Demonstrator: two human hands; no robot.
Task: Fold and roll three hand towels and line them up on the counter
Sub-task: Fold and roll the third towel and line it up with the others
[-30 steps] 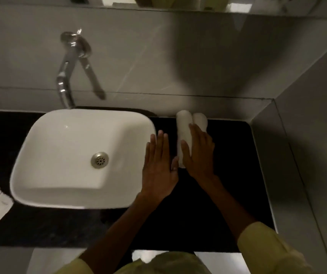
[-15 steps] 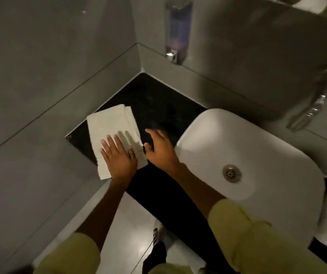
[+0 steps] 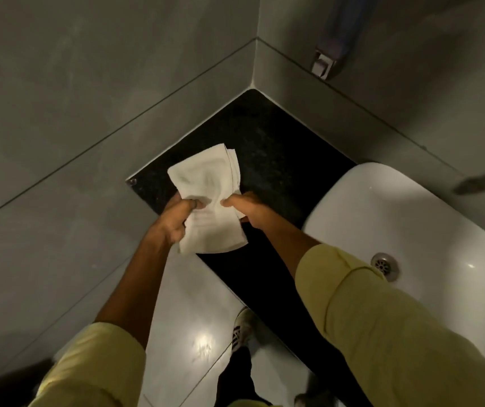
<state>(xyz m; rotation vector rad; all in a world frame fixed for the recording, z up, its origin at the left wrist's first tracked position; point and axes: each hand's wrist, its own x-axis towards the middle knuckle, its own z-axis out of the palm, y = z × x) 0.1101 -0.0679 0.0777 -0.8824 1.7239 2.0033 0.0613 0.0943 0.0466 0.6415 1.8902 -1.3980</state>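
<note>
A white folded hand towel (image 3: pixel 210 183) is held over the left corner of the black counter (image 3: pixel 267 145). My left hand (image 3: pixel 173 221) grips its near left edge, thumb pressed on top. My right hand (image 3: pixel 247 208) pinches the near right edge. The towel's far end still touches or hangs just above the counter; its near end is lifted and creased between my hands. No rolled towels are in view.
A white basin (image 3: pixel 429 218) sits on the counter to the right, with a drain (image 3: pixel 385 264). Grey tiled walls meet at the corner behind. A soap dispenser (image 3: pixel 332 51) hangs on the back wall. White floor tiles and a shoe (image 3: pixel 242 329) lie below.
The view swung from the rolled towels right of the basin to the left corner. My hands went from lying flat on the folded towel to gripping its near end and lifting it.
</note>
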